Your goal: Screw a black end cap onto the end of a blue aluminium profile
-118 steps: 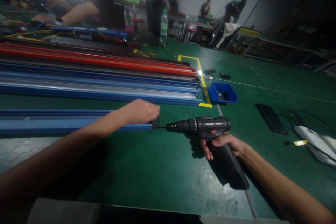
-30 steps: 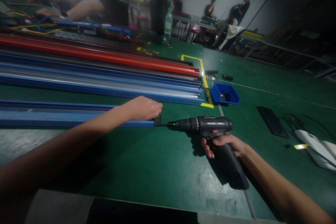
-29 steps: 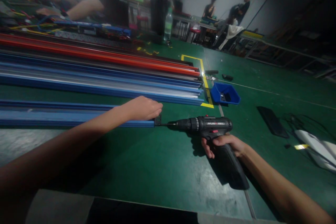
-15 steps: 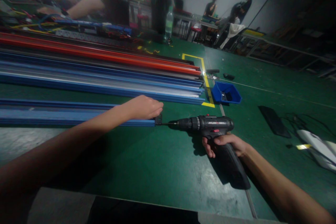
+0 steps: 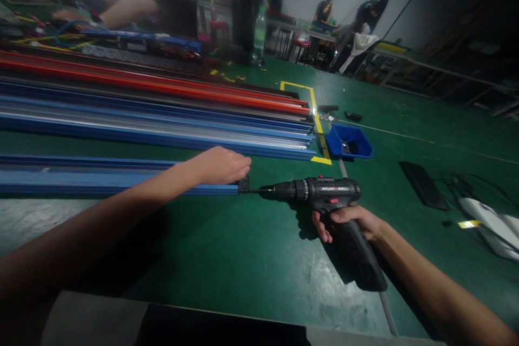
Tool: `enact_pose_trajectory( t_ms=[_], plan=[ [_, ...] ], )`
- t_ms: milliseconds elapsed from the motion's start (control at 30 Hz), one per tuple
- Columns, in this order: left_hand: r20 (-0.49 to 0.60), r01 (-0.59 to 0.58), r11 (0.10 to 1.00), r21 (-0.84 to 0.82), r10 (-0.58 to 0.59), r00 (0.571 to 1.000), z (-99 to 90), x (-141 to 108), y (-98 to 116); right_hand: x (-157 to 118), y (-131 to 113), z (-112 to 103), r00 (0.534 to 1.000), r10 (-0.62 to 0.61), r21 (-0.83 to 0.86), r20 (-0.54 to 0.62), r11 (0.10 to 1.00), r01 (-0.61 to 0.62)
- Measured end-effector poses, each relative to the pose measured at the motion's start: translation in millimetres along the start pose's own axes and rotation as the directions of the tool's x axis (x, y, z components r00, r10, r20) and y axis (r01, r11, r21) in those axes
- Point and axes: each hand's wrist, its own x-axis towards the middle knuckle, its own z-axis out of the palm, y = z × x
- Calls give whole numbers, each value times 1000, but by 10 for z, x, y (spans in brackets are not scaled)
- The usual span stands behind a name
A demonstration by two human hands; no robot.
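From the head view, my left hand [image 5: 221, 165] lies curled and pressing on the end of the blue rail [image 5: 101, 183] on the green worktop [image 5: 227, 248], while my right hand [image 5: 348, 220] is wrapped around the cordless drill [image 5: 324, 194], its bit at the black end cap [image 5: 243, 185]. I should keep the bit level, in line with the rail, and push steadily. Stacked rails [image 5: 162, 113] lie just behind, and a blue parts bin [image 5: 348, 142] and a black phone [image 5: 424, 192] sit well apart to the right; nothing blocks me.
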Motion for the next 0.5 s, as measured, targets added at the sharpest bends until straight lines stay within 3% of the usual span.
enact_pose_trajectory(
  t_ms=[500],
  plan=[
    [29, 2, 999, 38, -3, 1000, -13, 9, 6, 5, -16, 5, 1000, -2, 26, 26, 1000, 1]
  ],
)
